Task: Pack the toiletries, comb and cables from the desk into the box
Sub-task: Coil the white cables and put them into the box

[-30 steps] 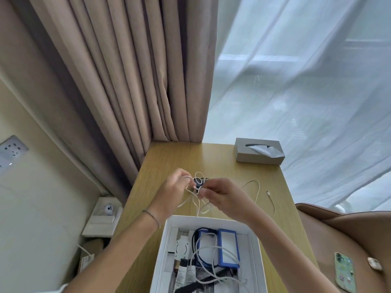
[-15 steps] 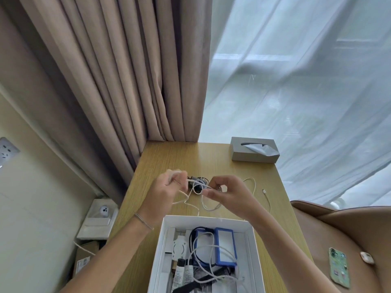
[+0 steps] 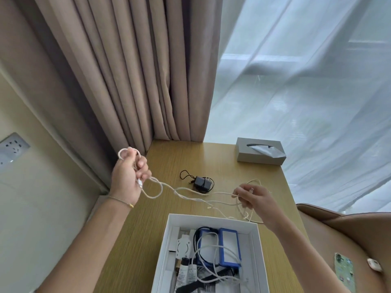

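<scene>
While tubes, comb and cords sit in the box (image 3: 213,218), both hands, left (image 3: 127,178) and right (image 3: 254,197), grip a tangled white cable (image 3: 186,190); the black charger (image 3: 202,183) waits, perhaps last.

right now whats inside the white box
Inside the white box lie a blue case, a white cable, two small tubes, a round white piece and a black comb. What lies beneath them is covered, and the near end is out of view.
</scene>
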Demonstrator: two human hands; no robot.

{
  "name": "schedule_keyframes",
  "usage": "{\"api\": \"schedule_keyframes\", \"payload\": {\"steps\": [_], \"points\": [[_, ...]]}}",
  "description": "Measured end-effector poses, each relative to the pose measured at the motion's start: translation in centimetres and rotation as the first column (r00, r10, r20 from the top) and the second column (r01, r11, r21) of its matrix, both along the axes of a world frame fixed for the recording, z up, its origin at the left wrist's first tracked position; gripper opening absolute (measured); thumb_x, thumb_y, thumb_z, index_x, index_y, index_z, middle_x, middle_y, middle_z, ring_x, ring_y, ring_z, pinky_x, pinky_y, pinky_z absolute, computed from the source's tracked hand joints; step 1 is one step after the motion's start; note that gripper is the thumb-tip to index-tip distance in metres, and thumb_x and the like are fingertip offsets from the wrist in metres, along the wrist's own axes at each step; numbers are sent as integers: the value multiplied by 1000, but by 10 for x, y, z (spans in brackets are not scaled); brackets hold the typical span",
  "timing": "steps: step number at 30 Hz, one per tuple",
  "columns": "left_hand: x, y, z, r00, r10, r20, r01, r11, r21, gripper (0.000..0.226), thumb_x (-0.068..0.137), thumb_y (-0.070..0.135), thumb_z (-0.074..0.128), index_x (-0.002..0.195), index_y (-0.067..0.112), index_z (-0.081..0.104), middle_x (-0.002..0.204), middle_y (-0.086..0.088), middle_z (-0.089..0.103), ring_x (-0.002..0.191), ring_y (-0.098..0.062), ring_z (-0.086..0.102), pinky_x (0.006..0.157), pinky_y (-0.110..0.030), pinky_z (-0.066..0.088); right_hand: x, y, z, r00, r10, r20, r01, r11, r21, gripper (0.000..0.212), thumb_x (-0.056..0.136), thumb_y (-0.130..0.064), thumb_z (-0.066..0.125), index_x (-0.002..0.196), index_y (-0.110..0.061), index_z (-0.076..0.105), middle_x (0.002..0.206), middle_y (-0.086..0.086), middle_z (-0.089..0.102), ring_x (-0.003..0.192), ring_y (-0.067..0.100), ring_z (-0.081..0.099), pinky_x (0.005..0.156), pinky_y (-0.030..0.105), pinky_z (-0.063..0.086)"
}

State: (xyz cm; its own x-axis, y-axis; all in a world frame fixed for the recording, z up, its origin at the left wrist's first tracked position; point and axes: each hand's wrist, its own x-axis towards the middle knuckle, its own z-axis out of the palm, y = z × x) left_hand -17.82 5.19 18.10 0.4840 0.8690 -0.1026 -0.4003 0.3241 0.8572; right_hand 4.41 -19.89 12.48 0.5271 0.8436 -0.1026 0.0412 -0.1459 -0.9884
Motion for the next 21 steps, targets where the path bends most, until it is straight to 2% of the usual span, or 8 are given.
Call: {"api": "schedule_keyframes", "payload": {"steps": [3,6,8,10,12,14,18,21], "points": [[12,-21,-12,943,24,-332,93,938,333,25,105,42,41,98,22,54,68,1,46,42,-3,31,39,-17,29,-9,12,21,995,76,67,-76,997,1,32,102,-16,56,75,-19,72,56,-9,42,53,9,34,51,20,28],[24,-49,-17,868,-89,-489,368,778,510,69,81,80,45,124,27,55,79,3,57,50,3,46,46,-12,38,-27,30,46,967,168,193,-169,986,-16,27,103,-18,54,82,-12,70,57,-15,45,53,5,37,54,16,31],[32,-66,-19,792,-227,-567,557,649,518,87,67,89,49,132,32,51,93,2,66,74,4,64,60,-16,50,-38,41,60,959,183,217,-193,981,26,23,103,-15,53,88,-3,67,58,-15,48,53,2,39,54,15,32],[40,-82,-21,701,-357,-617,693,549,469,92,64,80,65,140,31,46,102,4,69,95,-7,66,65,-30,47,-48,49,72,975,183,128,-196,976,94,23,104,-12,50,91,2,63,60,-11,46,54,4,37,51,15,30],[47,-92,-25,668,-425,-611,738,487,467,75,70,53,84,131,25,52,93,14,66,74,-4,61,58,-20,42,-55,52,80,981,193,-1,-190,968,166,25,104,-12,47,93,6,61,64,2,45,58,13,39,54,20,30],[51,-97,-28,665,-481,-571,743,508,436,43,75,23,87,108,20,60,90,19,66,77,5,61,72,-13,47,-60,54,83,973,205,-106,-176,957,230,26,103,-13,48,92,7,60,72,12,45,66,25,39,59,28,30],[51,-100,-30,697,-491,-523,705,601,376,29,76,19,83,86,0,64,80,-28,62,72,-23,55,69,-34,46,-63,53,81,948,216,-232,-137,939,315,23,100,-15,51,90,2,63,74,7,49,67,15,43,56,22,34],[54,-103,-31,728,-462,-506,660,673,334,32,93,14,68,63,9,58,57,-4,54,55,-11,45,58,-23,37,-58,51,76,961,189,-202,-114,936,332,23,98,-16,53,90,0,67,78,10,55,69,20,48,56,28,42]]}}
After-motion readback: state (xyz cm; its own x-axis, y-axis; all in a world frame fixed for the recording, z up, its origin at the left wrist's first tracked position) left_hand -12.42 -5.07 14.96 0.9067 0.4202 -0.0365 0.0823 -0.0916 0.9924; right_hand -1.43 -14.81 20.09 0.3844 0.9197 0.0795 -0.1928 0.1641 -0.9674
